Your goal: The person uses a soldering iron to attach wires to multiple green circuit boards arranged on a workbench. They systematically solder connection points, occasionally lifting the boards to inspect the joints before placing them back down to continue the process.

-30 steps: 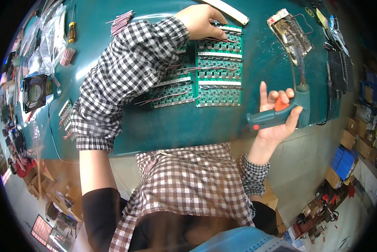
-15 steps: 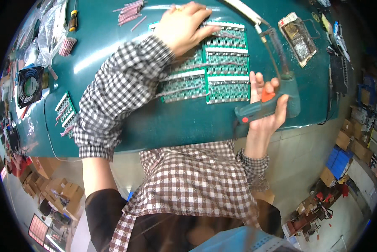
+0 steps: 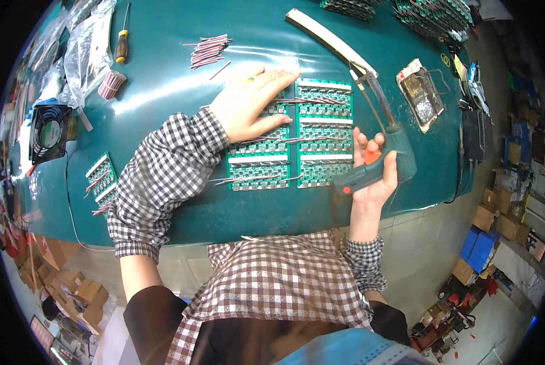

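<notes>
Two green circuit-board panels lie side by side, the right panel (image 3: pixel 325 146) in full view and the left panel (image 3: pixel 259 173) partly covered. Across the left panel's far part rests my left hand (image 3: pixel 248 106), its fingers stretched out and its fingertips near the gap between the panels. Pinkish and dark wires lie across the rows of both panels. My right hand (image 3: pixel 374 190) is wrapped round a green pistol-shaped soldering gun (image 3: pixel 401 155) with an orange trigger. The gun is raised beside the right panel, its metal tip pointing away from me near that panel's far right corner.
Loose wires (image 3: pixel 208 52) lie beyond my left hand. At left are a screwdriver (image 3: pixel 121 45), a wire bundle (image 3: pixel 111 85), a fan (image 3: pixel 48 134) and a small board (image 3: pixel 102 176). A stained tray (image 3: pixel 421 100), a pale strip (image 3: pixel 324 36) and stacked boards (image 3: pixel 433 18) sit beyond the gun.
The view has shifted, so the table contents appear lower. My left hand has drawn left and nearer, off the right panel. The soldering gun stays in my right hand.
</notes>
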The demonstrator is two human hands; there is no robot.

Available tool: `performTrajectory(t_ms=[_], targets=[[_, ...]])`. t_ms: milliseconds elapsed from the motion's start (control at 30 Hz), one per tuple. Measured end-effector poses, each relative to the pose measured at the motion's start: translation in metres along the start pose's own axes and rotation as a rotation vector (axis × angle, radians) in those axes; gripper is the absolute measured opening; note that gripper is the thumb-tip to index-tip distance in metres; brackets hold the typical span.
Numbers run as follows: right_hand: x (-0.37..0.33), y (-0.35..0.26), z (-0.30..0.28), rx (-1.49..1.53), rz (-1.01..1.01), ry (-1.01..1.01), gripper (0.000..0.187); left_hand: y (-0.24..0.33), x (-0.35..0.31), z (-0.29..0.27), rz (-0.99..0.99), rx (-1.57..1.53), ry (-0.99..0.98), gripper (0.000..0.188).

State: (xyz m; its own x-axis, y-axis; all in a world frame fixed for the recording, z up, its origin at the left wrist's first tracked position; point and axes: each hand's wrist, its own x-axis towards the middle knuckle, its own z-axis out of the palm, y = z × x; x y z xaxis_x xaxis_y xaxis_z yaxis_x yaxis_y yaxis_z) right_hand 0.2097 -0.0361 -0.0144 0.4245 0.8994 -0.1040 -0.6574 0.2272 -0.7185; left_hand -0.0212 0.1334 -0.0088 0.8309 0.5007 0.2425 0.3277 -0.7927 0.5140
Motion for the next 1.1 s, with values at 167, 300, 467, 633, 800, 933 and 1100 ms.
performTrajectory(t_ms=[167, 300, 467, 633, 800, 933, 1100], targets=[[0.007, 0.004, 0.005, -0.029, 0.032, -0.021, 0.033, 0.014, -0.005, 0.007, -0.107, 0.089, 0.072, 0.066], [0.008, 0.003, 0.007, -0.018, 0.039, 0.005, 0.033, 0.007, 0.002, -0.001, -0.111, -0.038, 0.066, 0.068], [0.007, 0.004, 0.007, -0.037, 0.039, -0.007, 0.033, 0.003, 0.019, -0.002, -0.162, -0.131, 0.043, 0.078], [0.005, 0.006, 0.015, -0.091, 0.008, 0.028, 0.032, 0.001, 0.016, 0.001, -0.193, -0.195, 0.078, 0.078], [0.008, 0.008, 0.013, -0.019, 0.025, 0.033, 0.032, 0.005, 0.014, -0.003, -0.252, -0.156, 0.017, 0.078], [0.011, 0.006, 0.016, -0.097, 0.009, 0.014, 0.033, 0.007, 0.002, -0.011, -0.23, -0.203, 0.097, 0.073], [0.022, -0.028, -0.007, 0.098, -0.128, 0.032, 0.035, 0.035, 0.033, -0.087, -0.005, -0.181, 0.154, 0.048]])
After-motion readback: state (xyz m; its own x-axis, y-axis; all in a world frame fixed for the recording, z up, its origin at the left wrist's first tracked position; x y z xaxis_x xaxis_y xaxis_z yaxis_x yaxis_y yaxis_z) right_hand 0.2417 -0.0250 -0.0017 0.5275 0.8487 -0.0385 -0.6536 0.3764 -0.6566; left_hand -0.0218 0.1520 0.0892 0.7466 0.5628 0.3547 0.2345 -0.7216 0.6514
